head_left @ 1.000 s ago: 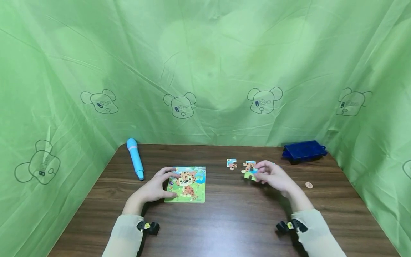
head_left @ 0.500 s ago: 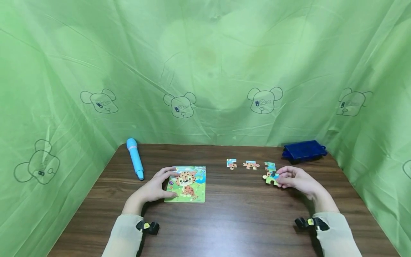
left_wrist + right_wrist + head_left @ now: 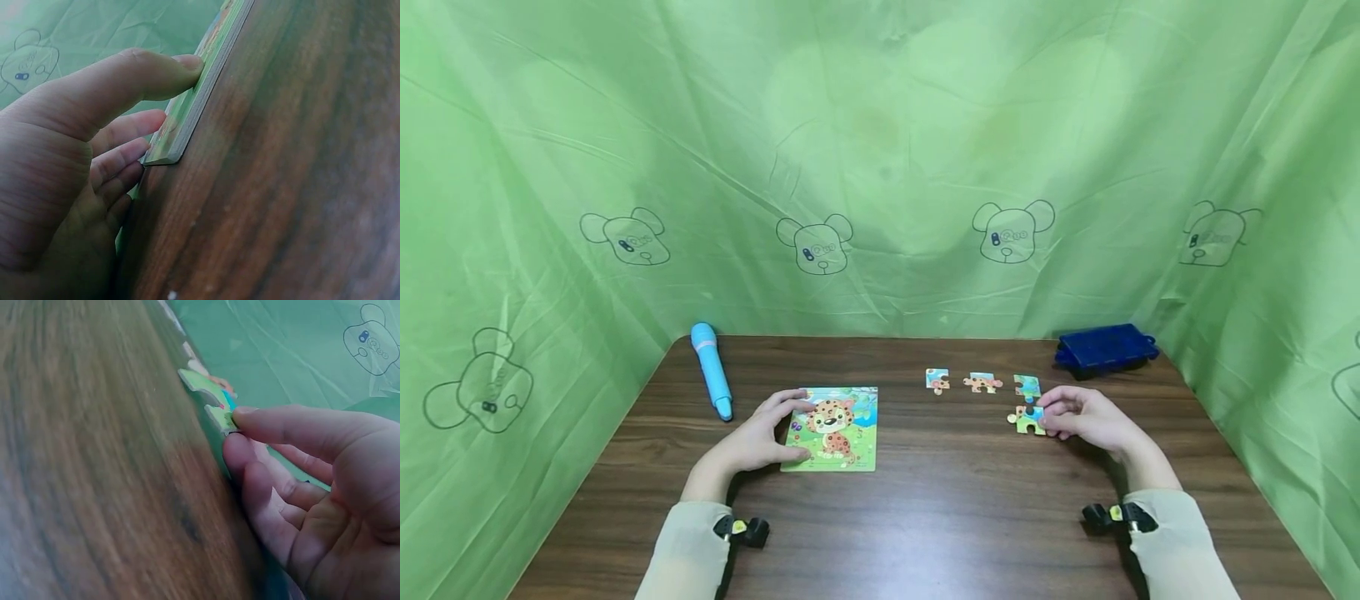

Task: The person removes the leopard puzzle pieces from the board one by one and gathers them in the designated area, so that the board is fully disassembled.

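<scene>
My left hand (image 3: 762,435) rests on the left side of a square puzzle board (image 3: 861,450) with a spotted leopard cub picture. Its thumb lies on the board's face near the lower edge, and the fingers reach across the upper left. In the right wrist view, the thumb and fingers of my right hand (image 3: 319,469) pinch the edge of a green and blue puzzle piece (image 3: 203,384), held close over the table. Just behind it in the head view lies a blue and green puzzle piece (image 3: 1027,385). Two more puzzle pieces, a spotted one (image 3: 982,382) and a corner one (image 3: 937,379), lie further left.
A blue toy microphone (image 3: 711,371) lies at the back left of the wooden table (image 3: 895,533). At the back right stands a dark blue plastic tray (image 3: 1105,347). Green cloth (image 3: 880,167) with bear outlines hangs around the table.
My right hand has carried the puzzle piece rightward, from over the spotted piece to just in front of the blue and green one. The left hand has stayed on the board.
</scene>
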A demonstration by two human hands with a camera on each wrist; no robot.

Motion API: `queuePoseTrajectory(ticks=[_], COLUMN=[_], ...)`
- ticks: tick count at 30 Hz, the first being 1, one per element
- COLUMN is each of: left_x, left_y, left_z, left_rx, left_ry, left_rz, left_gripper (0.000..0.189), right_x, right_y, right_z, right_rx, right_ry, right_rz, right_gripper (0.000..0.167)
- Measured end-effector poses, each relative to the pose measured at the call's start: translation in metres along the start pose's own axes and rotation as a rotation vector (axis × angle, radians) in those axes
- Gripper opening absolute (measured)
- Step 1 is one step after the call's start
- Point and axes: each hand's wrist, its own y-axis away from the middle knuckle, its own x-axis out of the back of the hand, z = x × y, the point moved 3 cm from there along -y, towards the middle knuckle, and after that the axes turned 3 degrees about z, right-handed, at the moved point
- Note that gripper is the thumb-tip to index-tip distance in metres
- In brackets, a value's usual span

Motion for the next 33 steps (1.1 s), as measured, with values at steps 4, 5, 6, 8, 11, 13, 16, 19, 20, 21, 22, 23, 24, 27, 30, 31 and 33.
queuePoseTrajectory(ticks=[4,5,6,8,11,13,16,19,20,21,22,23,24,27,30,31,33], left_x=[0.001,0.0013,0.0016,0.0021,0.0027,0.003,0.0031,0.0027,0.0026,0.0026,0.0025,0.0025,0.0025,0.0026,0.0025,0.0024,0.0022], left_y=[-0.0007,-0.001,-0.0013,-0.0017,-0.0017,-0.0015,-0.0014,-0.0013,-0.0012,-0.0011,-0.001,-0.0008,-0.0006,-0.0001,0.0002,0.0005,0.0007], left_z=[0.0026,0.0034,0.004,0.0049,0.0057,0.0056,0.0048,0.0034,0.0031,0.0028,0.0026,0.0022,0.002,0.0018,0.0019,0.0021,0.0025], left_rx=[0.004,0.004,0.004,0.003,0.0,-0.002,-0.008,-0.01,-0.009,-0.007,-0.004,-0.004,-0.001,-0.005,-0.014,-0.019,-0.017], left_ry=[0.01,0.009,0.011,0.014,0.015,0.017,0.018,0.015,0.014,0.015,0.013,0.01,0.011,0.009,0.007,0.005,0.005], left_rz=[0.001,0.001,0.001,0.0,0.001,0.002,0.005,0.006,0.006,0.006,0.005,0.005,0.005,0.006,0.007,0.008,0.009], left_gripper=[0.074,0.074,0.074,0.074,0.075,0.075,0.075,0.074,0.074,0.074,0.074,0.074,0.074,0.074,0.074,0.074,0.074], right_x=[0.0027,0.0032,0.0035,0.0036,0.0031,0.0028,0.0026,0.0024,0.0024,0.0024,0.0024,0.0024,0.0024,0.0024,0.0021,0.0019,0.0017], right_y=[0.0008,0.0011,0.0013,0.0016,0.0015,0.0013,0.001,0.0005,0.0003,0.0001,-0.0001,-0.0002,-0.0003,-0.0001,0.0,0.0002,0.0005], right_z=[-0.0008,-0.0013,-0.0017,-0.0024,-0.0031,-0.0031,-0.0022,-0.0013,-0.0011,-0.0011,-0.0011,-0.0012,-0.0013,-0.0012,-0.0001,0.0003,0.0009], right_rx=[0.011,0.013,0.016,0.019,0.022,0.024,0.025,0.019,0.015,0.011,0.007,0.002,-0.002,-0.01,-0.013,-0.013,-0.009], right_ry=[0.058,0.072,0.084,0.108,0.133,0.151,0.201,0.254,0.263,0.27,0.274,0.275,0.276,0.287,0.295,0.299,0.306], right_rz=[0.019,0.018,0.016,0.014,0.017,0.033,0.061,0.086,0.09,0.095,0.098,0.103,0.106,0.106,0.103,0.101,0.101], right_gripper=[0.032,0.031,0.03,0.029,0.029,0.029,0.025,0.023,0.023,0.023,0.024,0.025,0.026,0.027,0.026,0.026,0.025])
